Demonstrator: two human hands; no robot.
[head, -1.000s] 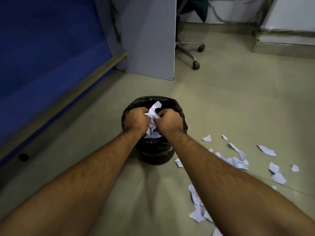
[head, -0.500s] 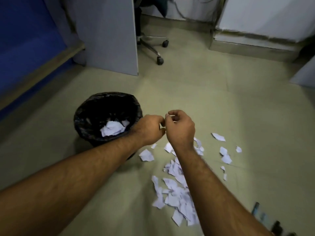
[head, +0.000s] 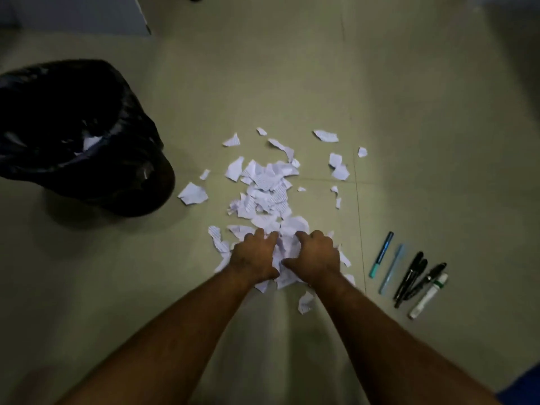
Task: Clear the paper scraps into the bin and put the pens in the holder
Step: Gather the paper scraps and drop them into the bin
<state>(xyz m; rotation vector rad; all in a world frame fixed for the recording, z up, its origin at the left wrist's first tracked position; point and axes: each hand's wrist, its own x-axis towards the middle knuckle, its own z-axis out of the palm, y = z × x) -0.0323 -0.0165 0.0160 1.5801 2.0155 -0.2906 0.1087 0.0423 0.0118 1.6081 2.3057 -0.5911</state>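
Observation:
White paper scraps (head: 264,185) lie in a loose pile on the floor, with stray pieces around it. My left hand (head: 253,256) and my right hand (head: 317,255) are down on the near end of the pile, side by side, fingers curled into a bunch of scraps between them. The bin (head: 137,182), lined with a black bag, stands to the left and has a few scraps inside. Several pens (head: 409,277) lie in a row on the floor to the right of my right hand, among them a teal marker (head: 381,254) and a white marker (head: 428,296). No pen holder is in view.
The floor is pale tile (head: 409,112). A grey partition panel (head: 87,13) stands at the far left, behind the bin.
My hands left the bin, where they dropped a bunch of scraps, swung right and came down onto the near end of the pile. The view tilted down and the pens came into sight.

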